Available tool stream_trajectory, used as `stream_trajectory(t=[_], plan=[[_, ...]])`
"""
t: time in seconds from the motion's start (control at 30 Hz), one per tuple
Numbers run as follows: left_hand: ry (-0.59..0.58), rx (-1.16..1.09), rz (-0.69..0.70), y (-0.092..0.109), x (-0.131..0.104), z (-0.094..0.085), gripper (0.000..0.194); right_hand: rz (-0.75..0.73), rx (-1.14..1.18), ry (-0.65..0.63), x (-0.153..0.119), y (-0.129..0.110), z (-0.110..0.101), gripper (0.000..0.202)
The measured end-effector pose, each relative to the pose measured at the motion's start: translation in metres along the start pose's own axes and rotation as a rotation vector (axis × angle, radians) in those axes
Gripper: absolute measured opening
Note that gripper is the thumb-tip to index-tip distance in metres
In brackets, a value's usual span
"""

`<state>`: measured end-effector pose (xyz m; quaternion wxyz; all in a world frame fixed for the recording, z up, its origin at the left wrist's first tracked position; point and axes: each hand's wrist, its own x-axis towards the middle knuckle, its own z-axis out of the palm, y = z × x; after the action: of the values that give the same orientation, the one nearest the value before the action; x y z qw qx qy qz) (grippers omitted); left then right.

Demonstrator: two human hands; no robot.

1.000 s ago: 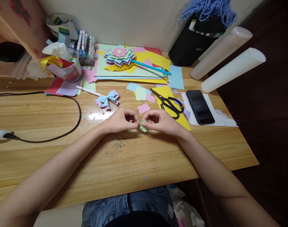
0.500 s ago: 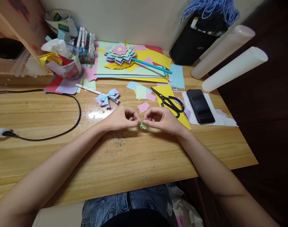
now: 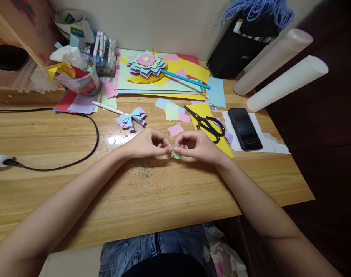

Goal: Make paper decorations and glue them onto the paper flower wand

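A small folded piece of light green paper (image 3: pixel 175 152) is pinched between the fingertips of both hands above the wooden table. My left hand (image 3: pixel 152 143) grips its left side, thumb and fingers pressed together. On the right side, my right hand (image 3: pixel 196 145) pinches it the same way. Just beyond the hands lie a pink paper square (image 3: pixel 175 130) and a light green square (image 3: pixel 172 112). Black-handled scissors (image 3: pixel 205 124) rest on yellow paper (image 3: pixel 225 145) beyond my right hand. A blue and purple paper bow (image 3: pixel 132 118) on a white stick lies beyond my left hand.
A layered paper flower (image 3: pixel 146 64) lies on stacked coloured sheets at the back. A phone (image 3: pixel 244 129) is at the right, near two white rolls (image 3: pixel 287 84). At the left are a cup of scraps (image 3: pixel 87 82), markers (image 3: pixel 102 48) and a black cable (image 3: pixel 97 134).
The green paper is turned slightly between the fingertips, and the hands have barely shifted. Nothing else on the table has moved.
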<state>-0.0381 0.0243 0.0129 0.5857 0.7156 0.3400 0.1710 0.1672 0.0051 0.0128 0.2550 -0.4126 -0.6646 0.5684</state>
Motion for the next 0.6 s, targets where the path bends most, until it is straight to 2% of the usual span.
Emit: stream_trajectory(t=[0.4, 0.6], plan=[[0.089, -0.013, -0.017, -0.001, 0.002, 0.008, 0.006, -0.026, 0.011, -0.003, 0.000, -0.002, 0.001, 0.016], [0.164, -0.034, -0.018, -0.001, 0.003, 0.011, 0.012, -0.007, 0.028, 0.102, 0.002, -0.001, 0.002, 0.024]])
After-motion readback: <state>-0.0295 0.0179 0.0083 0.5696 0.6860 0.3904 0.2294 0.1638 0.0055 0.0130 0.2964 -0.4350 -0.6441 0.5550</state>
